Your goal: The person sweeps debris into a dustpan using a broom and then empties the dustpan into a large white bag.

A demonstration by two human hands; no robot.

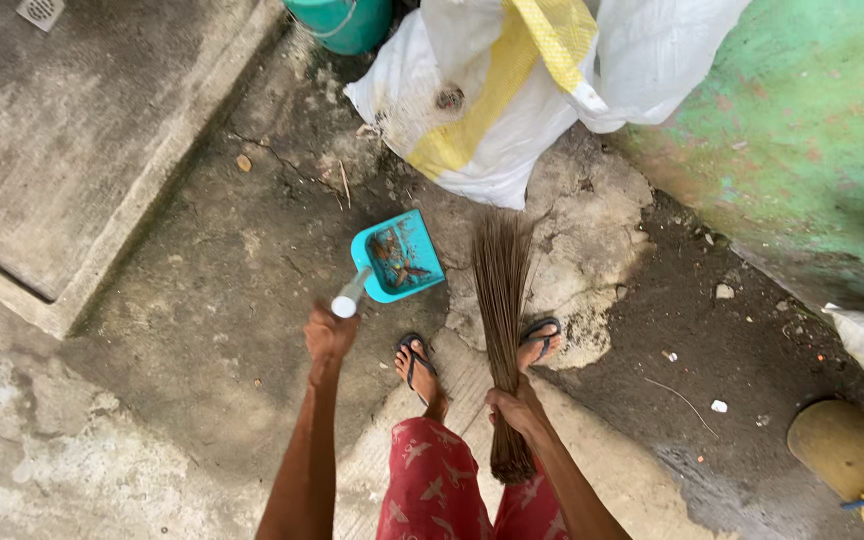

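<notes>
My left hand point(330, 335) grips the white handle of a turquoise dustpan point(398, 256) that rests tilted on the cracked concrete floor, with brown debris lying in its tray. My right hand point(514, 408) is closed around a bundle of thin brown broom sticks point(501, 280), held upright; its bristle tips fan out on the ground just right of the dustpan. My feet in dark flip-flops point(415, 355) stand between the two, and red patterned trousers show below.
A white and yellow woven sack point(482, 100) leans at the top, beside a teal bucket point(344, 20). A green painted wall point(802, 130) runs on the right. A raised concrete slab point(62, 150) with a drain lies left. A yellow container point(847, 450) sits bottom right.
</notes>
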